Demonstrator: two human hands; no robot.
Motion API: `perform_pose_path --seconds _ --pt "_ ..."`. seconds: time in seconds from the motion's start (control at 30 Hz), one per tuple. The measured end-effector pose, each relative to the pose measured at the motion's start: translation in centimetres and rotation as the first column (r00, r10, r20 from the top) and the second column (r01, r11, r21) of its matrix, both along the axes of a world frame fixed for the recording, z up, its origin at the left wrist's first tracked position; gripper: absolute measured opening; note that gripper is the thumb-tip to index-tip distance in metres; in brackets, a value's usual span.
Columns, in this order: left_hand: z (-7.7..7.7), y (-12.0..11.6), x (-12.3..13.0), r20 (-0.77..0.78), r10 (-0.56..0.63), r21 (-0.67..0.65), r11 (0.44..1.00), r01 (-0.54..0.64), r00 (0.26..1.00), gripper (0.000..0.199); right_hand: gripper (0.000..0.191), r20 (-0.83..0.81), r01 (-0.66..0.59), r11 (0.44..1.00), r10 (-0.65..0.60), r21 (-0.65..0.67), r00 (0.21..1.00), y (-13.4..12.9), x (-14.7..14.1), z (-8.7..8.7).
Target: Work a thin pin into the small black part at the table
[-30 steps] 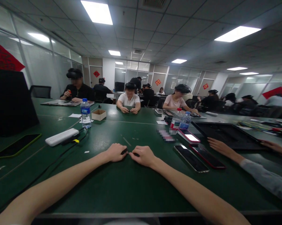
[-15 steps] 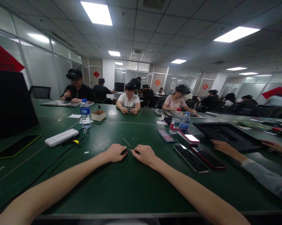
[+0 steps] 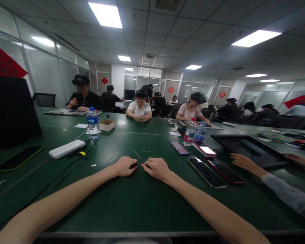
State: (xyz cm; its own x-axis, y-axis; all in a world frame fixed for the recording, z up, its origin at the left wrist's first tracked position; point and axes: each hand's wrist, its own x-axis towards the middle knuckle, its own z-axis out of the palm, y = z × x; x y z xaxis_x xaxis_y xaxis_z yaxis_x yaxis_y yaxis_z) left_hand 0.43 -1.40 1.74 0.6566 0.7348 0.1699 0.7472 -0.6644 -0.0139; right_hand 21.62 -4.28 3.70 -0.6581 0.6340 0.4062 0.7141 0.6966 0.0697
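My left hand [image 3: 125,166] is closed around a small black object [image 3: 133,165], and its fingers hide most of it. From the object's right side a thin, pale, metal-looking piece [image 3: 139,164] reaches across the narrow gap to my right hand [image 3: 156,168]. The right fingers are pinched together at the far end of that piece; whatever else they hold is hidden. Both hands are low over the green table [image 3: 122,200], thumbs facing each other. The small object's kind cannot be made out.
Phones [image 3: 207,173] lie right of my hands, beside bottles [image 3: 190,130]. A co-worker's hand [image 3: 246,164] touches a black frame-like panel [image 3: 251,149]. To the left are a white power bank [image 3: 66,149], a cable, a water bottle [image 3: 92,123] and a small box [image 3: 106,125].
My hands stay almost in place. The thin piece between them shows slightly more plainly, and less dark shows at my right fingers. The co-worker's panel has shifted slightly right.
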Motion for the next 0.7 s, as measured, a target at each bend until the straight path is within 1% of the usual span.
perform_pose_path --seconds 0.13,0.2,0.3,0.43,0.5,0.57,0.7 --pt "0.1 0.1 0.1 0.005 0.041 -0.038 0.998 -0.04 0.999 0.029 0.039 -0.025 -0.165 0.986 0.165 0.016 0.986 -0.5 -0.8 -0.3" --pt "0.0 0.1 0.1 -0.001 0.047 -0.056 0.997 -0.047 0.999 0.026 0.038 -0.023 -0.182 0.983 0.183 0.019 0.983 -0.5 -1.2 -0.5" --pt "-0.2 0.2 0.1 -0.004 0.054 -0.038 0.998 -0.055 0.999 0.027 0.039 -0.029 -0.116 0.993 0.117 0.025 0.993 0.0 -1.0 -0.7" --pt "-0.4 0.3 0.1 -0.005 0.036 -0.005 0.999 -0.036 0.999 0.036 0.042 -0.028 -0.006 1.0 0.006 0.016 1.0 0.9 0.1 -0.6" --pt "-0.3 0.2 0.1 -0.002 0.038 -0.007 0.999 -0.038 0.999 0.037 0.043 -0.018 0.038 0.999 -0.038 0.007 0.999 1.1 0.5 -0.6" --pt "-0.2 0.2 0.2 0.006 0.047 -0.015 0.999 -0.047 0.999 0.036 0.044 -0.004 0.065 0.998 -0.065 -0.008 0.998 1.2 0.5 -0.7" --pt "-0.1 0.1 0.3 0.011 0.062 -0.028 0.998 -0.062 0.998 0.036 0.045 0.013 0.077 0.996 -0.077 -0.044 0.997 1.1 0.1 -0.7"
